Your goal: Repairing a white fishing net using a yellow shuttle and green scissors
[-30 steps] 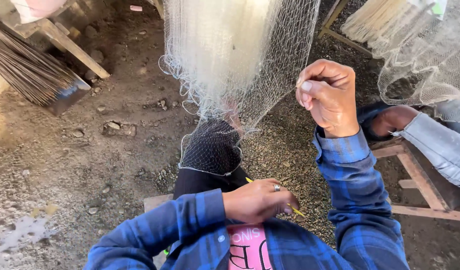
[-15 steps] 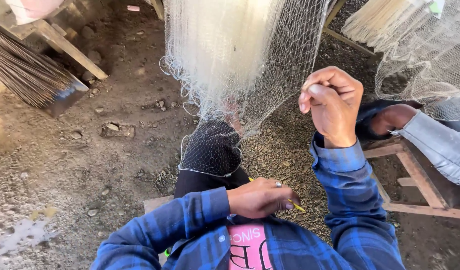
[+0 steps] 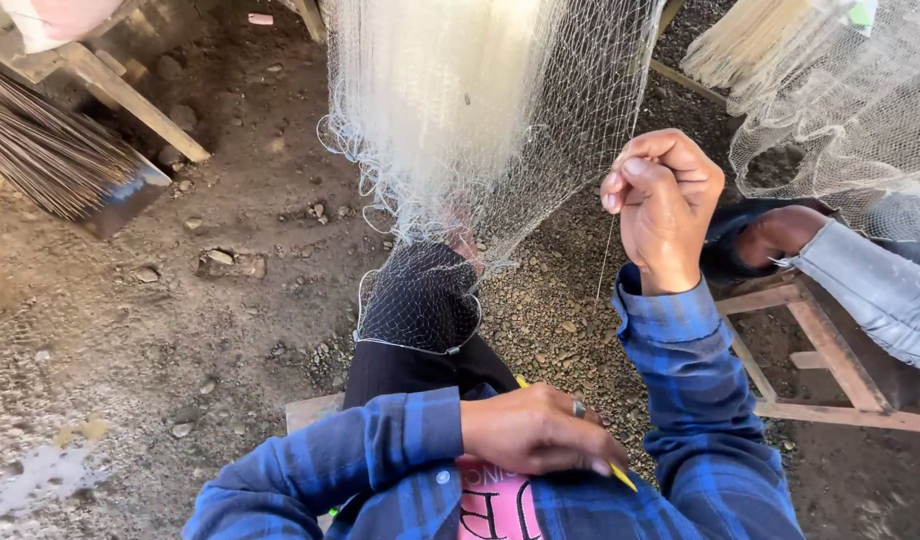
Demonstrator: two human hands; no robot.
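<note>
A pale fishing net (image 3: 480,110) hangs in front of me, its lower edge draped over my dark-trousered knee (image 3: 420,300). My right hand (image 3: 665,205) is raised beside the net's right edge, fist closed, pinching a thin thread that runs down from it. My left hand (image 3: 535,430) rests low near my chest, fingers closed around a yellow netting needle (image 3: 620,475) whose tip sticks out to the right. Both arms wear blue plaid sleeves.
Another person's leg in grey fabric (image 3: 870,280) rests on a wooden frame (image 3: 830,370) at right, under a second net (image 3: 840,110). A bundle of thin sticks (image 3: 50,160) and a wooden plank (image 3: 130,100) lie at upper left on gravelly dirt ground (image 3: 180,330).
My right hand has shifted slightly higher and closer to the net, keeping its pinch on the thread. My left hand stays low with the needle.
</note>
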